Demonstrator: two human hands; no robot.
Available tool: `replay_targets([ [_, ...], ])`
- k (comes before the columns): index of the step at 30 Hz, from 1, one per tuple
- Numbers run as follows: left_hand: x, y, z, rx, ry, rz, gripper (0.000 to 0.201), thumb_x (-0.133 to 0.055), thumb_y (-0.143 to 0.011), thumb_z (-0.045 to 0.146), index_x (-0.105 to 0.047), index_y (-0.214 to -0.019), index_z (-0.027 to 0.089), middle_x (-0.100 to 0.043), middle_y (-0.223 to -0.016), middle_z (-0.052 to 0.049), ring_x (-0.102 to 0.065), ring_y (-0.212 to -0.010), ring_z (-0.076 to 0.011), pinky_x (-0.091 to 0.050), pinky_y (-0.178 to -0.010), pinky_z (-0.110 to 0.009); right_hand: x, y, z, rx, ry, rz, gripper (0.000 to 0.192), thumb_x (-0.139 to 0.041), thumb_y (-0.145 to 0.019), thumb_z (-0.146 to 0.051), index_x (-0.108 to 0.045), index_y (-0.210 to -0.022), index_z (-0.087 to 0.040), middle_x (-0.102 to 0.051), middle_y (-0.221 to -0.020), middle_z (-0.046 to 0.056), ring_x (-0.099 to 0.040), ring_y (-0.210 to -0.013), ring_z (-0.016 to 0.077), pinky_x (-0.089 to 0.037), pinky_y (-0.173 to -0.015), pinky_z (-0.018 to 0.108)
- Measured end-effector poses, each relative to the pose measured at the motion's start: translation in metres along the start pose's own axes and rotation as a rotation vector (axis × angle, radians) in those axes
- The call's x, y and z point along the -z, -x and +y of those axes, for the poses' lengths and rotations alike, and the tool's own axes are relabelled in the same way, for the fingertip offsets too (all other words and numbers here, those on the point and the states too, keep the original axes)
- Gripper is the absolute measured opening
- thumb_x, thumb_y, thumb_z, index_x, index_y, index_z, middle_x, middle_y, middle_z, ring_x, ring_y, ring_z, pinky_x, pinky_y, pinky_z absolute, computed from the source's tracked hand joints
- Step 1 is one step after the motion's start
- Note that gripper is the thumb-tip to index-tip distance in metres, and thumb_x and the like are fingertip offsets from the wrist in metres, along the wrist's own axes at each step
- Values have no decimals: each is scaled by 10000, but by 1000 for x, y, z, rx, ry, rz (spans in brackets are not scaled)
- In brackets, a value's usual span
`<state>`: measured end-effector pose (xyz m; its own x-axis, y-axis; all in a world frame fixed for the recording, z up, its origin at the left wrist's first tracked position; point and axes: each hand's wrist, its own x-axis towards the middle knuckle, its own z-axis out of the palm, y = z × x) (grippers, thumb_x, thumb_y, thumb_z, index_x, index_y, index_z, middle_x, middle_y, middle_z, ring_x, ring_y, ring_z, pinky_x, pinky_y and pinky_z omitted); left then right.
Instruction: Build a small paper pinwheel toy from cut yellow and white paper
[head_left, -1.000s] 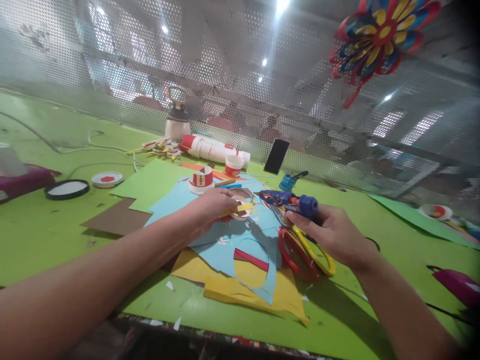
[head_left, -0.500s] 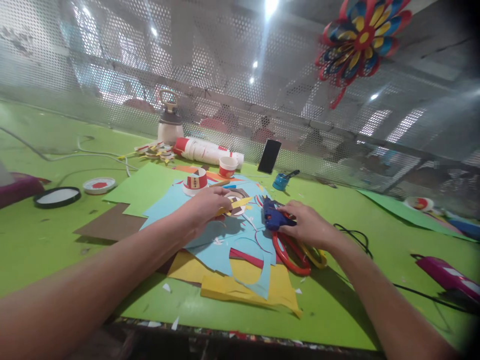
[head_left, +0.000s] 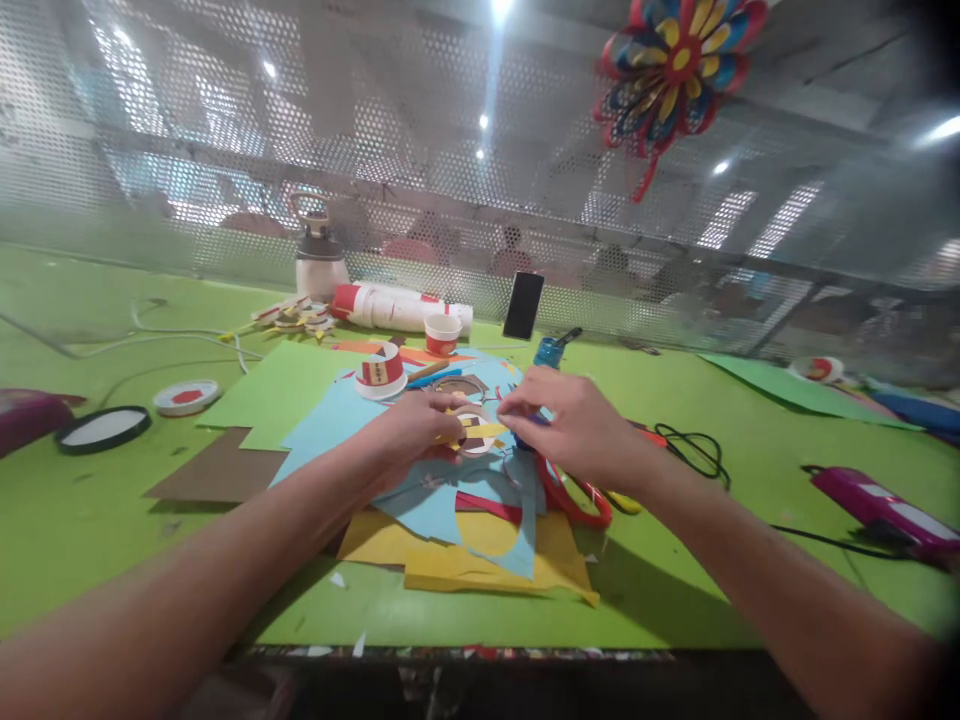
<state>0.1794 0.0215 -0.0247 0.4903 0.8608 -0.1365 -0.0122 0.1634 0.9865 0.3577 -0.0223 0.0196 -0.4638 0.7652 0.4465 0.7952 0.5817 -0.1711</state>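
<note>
My left hand (head_left: 424,425) is closed on a yellow paper piece (head_left: 487,431), whose pointed strip sticks out to the right over a small white and brown disc (head_left: 474,447). My right hand (head_left: 574,425) is beside the strip's tip, thumb and forefinger a little apart, with nothing seen between them. Under that hand lies a dark blue glue gun (head_left: 527,440), mostly hidden. Red-handled scissors (head_left: 574,505) are just below it. Light blue paper (head_left: 405,490) spreads beneath the hands, with a round hole cut near its front edge.
A red and white paper cup (head_left: 381,372) stands upside down behind my left hand, another cup (head_left: 442,335) farther back. A phone (head_left: 523,305) leans at the rear beside a blue jar (head_left: 549,352). At the right lies a magenta tool (head_left: 885,512) with a black cord.
My right hand has let go of the glue gun and moved left to the yellow piece's tip. My left hand still holds that piece. The view has shifted slightly.
</note>
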Motion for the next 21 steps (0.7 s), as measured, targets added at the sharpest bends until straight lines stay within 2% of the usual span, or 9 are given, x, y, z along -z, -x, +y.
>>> replay_targets([
  [4, -1, 1, -1, -40, -17, -47, 311, -605, -598, 84, -689, -895, 116, -664, -893, -103, -593, -750, -169, -459, -588, -259, -11, -17, -2, 88, 100, -99, 141, -584, -809, -138, -724, -800, -130, -607, -699, 52, -510, -681, 147, -362, -629, 270],
  [7, -1, 1, -1, -42, -14, -68, 305, -598, -602, 89, -690, -891, 113, -663, -911, -104, -594, -775, -173, -463, -596, -258, -14, -26, -4, 93, 230, -187, 142, -592, -800, -157, -731, -817, -134, -630, -728, 78, -524, -705, 167, -329, -597, 271],
  [14, 1, -1, -2, -42, 51, -101, 186, -590, -648, 158, -689, -801, 122, -659, -945, -99, -595, -825, -196, -489, -570, -256, -15, -32, -6, 127, 344, -289, 194, -590, -814, -232, -701, -678, -150, -621, -698, 77, -495, -625, 143, -241, -519, 263],
  [17, 0, 0, -2, -22, 109, -57, 187, -540, -660, 149, -672, -790, 122, -659, -884, -92, -591, -762, -181, -505, -555, -269, -19, -30, -3, 121, 332, -296, 168, -595, -808, -240, -700, -710, -154, -622, -720, 74, -495, -631, 144, -242, -517, 262],
  [21, -4, 2, 2, 7, 176, 42, 201, -507, -599, 95, -626, -760, 123, -643, -875, -91, -582, -695, -181, -513, -512, -300, -22, -27, 1, 112, 304, -278, 158, -585, -809, -235, -682, -713, -156, -619, -723, 58, -500, -660, 147, -254, -531, 267],
])
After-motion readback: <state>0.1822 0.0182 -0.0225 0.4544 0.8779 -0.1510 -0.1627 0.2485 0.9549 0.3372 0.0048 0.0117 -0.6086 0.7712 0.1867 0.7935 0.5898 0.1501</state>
